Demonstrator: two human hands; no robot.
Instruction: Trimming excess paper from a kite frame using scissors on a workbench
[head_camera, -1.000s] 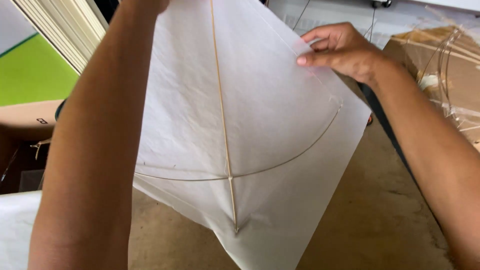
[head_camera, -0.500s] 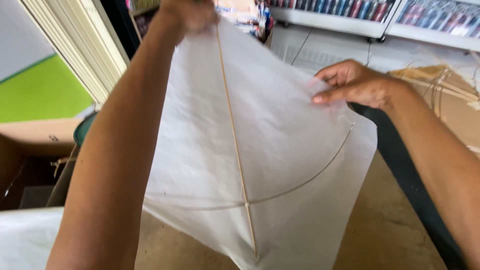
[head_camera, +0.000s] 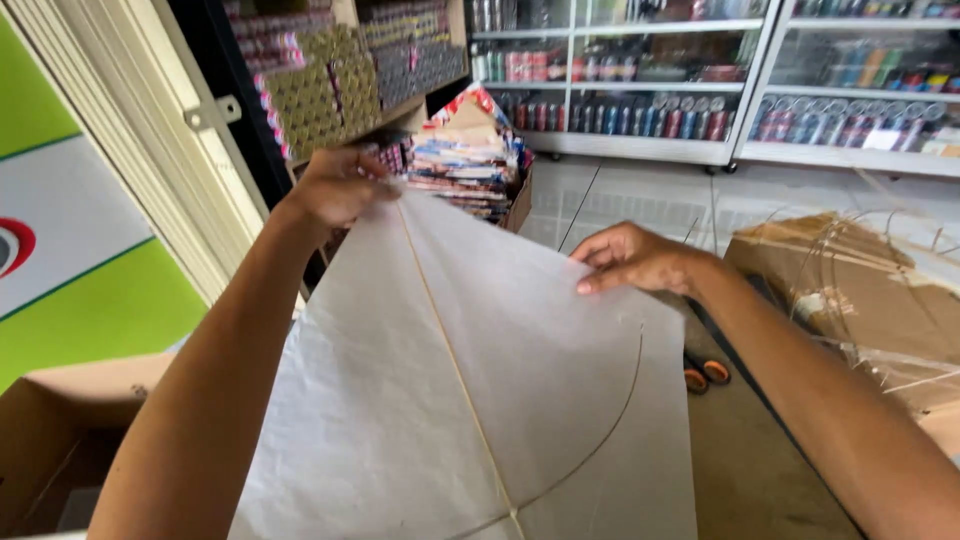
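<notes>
A white paper kite (head_camera: 430, 400) with a thin bamboo spine and a curved bow stick fills the middle of the view. My left hand (head_camera: 335, 185) pinches the kite's top tip, where the spine ends. At the upper right edge of the paper, my right hand (head_camera: 630, 260) rests with its fingers flat on the sheet. The kite's lower tip is cut off by the bottom of the frame.
A stack of coloured kites (head_camera: 470, 160) stands behind the tip. Shelves of spools (head_camera: 330, 90) and glass-door shelves with cans (head_camera: 680, 110) line the back. A brown box with bamboo sticks (head_camera: 850, 290) sits at right, an open cardboard box (head_camera: 50, 440) at lower left.
The view has tilted up, showing the shop shelves. The kite and both hands now sit lower in the picture, with the same grip on the tip and the edge.
</notes>
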